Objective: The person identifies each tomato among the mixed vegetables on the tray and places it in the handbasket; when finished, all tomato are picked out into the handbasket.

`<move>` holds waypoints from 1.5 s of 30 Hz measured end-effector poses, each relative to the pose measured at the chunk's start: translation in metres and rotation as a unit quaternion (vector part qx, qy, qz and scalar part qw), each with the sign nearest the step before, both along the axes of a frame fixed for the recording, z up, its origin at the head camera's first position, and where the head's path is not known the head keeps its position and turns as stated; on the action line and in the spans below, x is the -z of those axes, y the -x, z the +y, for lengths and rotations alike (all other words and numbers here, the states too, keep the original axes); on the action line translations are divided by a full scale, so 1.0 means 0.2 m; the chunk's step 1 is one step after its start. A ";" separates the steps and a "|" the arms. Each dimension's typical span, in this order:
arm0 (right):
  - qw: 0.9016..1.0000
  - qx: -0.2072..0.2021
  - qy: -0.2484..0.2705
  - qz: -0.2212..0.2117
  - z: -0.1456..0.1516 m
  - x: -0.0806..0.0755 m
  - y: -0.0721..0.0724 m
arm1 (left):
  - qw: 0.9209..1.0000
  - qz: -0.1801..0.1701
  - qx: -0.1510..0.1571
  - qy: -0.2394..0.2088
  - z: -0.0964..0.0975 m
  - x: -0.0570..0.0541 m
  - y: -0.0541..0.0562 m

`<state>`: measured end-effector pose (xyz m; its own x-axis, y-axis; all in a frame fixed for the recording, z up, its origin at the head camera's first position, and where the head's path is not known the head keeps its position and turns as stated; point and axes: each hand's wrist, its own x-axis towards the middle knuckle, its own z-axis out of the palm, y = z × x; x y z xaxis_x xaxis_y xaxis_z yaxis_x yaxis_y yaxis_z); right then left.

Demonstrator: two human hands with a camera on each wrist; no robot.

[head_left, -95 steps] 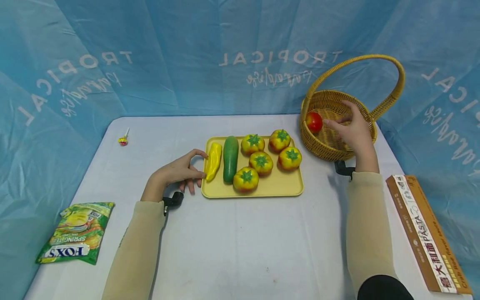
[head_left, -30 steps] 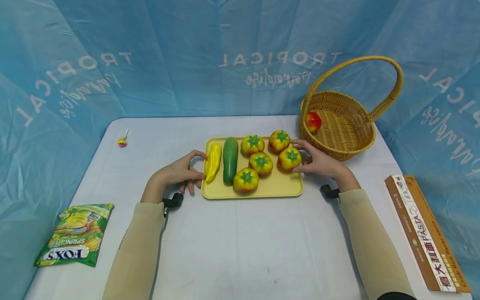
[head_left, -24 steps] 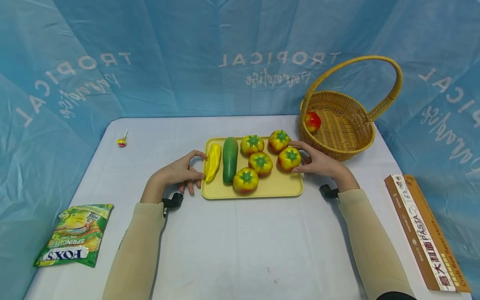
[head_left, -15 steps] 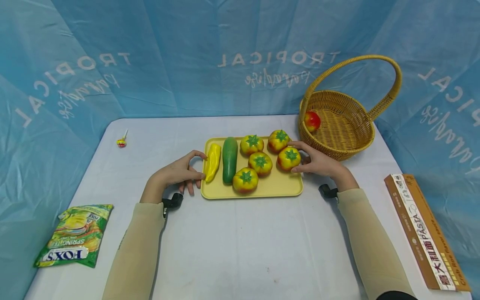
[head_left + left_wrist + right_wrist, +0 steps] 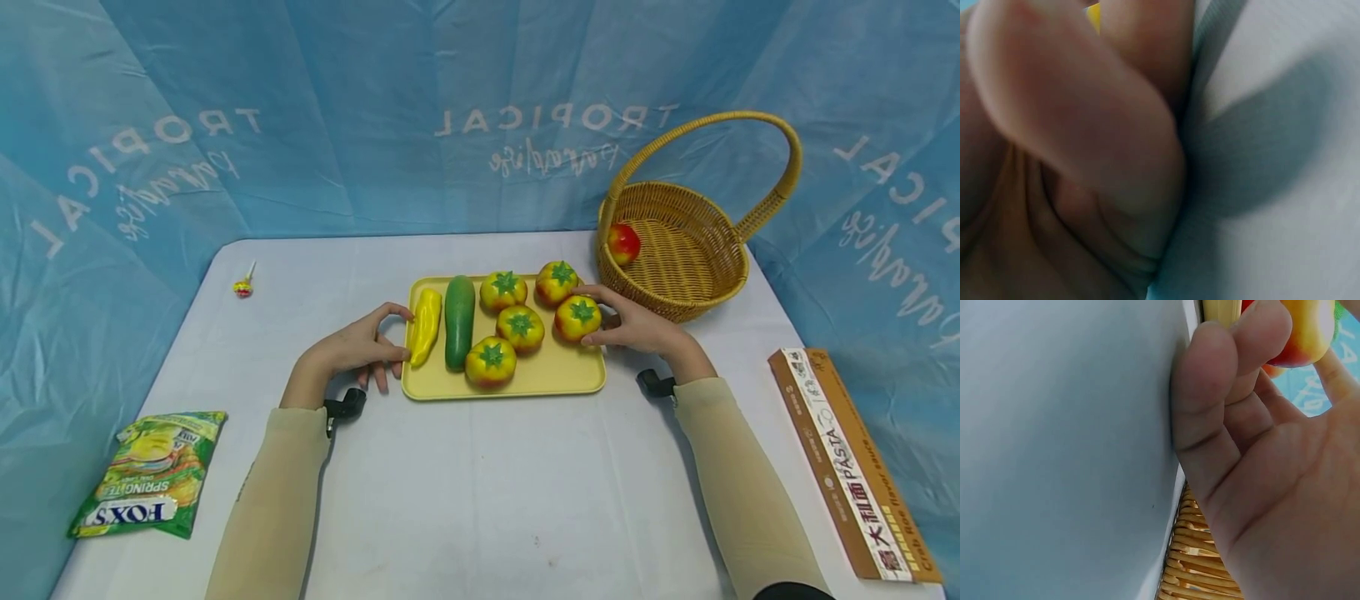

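Note:
A yellow tray holds a yellow pepper, a green cucumber and several yellow-red persimmons with green caps. My left hand rests at the tray's left rim, thumb and forefinger tips beside the pepper. Fingers fill most of the left wrist view. Around the rightmost persimmon curl the thumb and forefinger of my right hand; the fruit sits on the tray. In the right wrist view that persimmon shows beyond the fingers.
Behind the right hand stands a wicker basket with a tall handle and one red fruit inside. A long pasta box lies at right. At left are a green FOX'S bag and a lollipop.
Since the oldest frame, my right hand has left the basket and come down-left to the rightmost persimmon. Over the last second both hands have stayed almost still.

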<state>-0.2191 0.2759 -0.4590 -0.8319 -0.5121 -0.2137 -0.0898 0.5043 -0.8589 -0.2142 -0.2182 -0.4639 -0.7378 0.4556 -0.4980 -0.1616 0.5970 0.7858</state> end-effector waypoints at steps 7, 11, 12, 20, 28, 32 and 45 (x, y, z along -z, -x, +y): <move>1.000 0.009 -0.009 0.000 0.01 0.00 -0.01 | 1.000 -0.004 0.000 -0.002 0.00 0.00 -0.01; 1.000 0.010 -0.010 0.002 0.01 0.01 -0.01 | 1.000 -0.002 0.000 -0.004 0.00 0.00 -0.01; 1.000 0.011 -0.009 0.003 0.01 0.01 -0.01 | 1.000 -0.001 0.001 -0.004 0.00 0.00 -0.01; 1.000 0.012 -0.010 0.007 0.01 0.00 -0.01 | 1.000 -0.005 -0.003 -0.004 0.00 0.00 -0.01; 1.000 0.016 -0.025 0.010 0.00 -0.05 -0.03 | 1.000 -0.005 -0.003 -0.005 0.00 0.00 0.00; 0.999 0.023 -0.019 0.021 -0.01 -0.11 -0.05 | 1.000 -0.005 -0.003 -0.005 0.00 0.00 0.00; 0.992 0.093 0.067 0.046 0.00 -0.28 -0.09 | 1.000 -0.002 -0.001 0.001 0.00 0.00 0.00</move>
<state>-0.2017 0.2769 -0.4040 -0.9274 -0.3668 -0.0729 -0.0871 0.4013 -0.9118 -0.2145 -0.2177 -0.4641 -0.7370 0.4535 -0.5011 -0.1650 0.5982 0.7841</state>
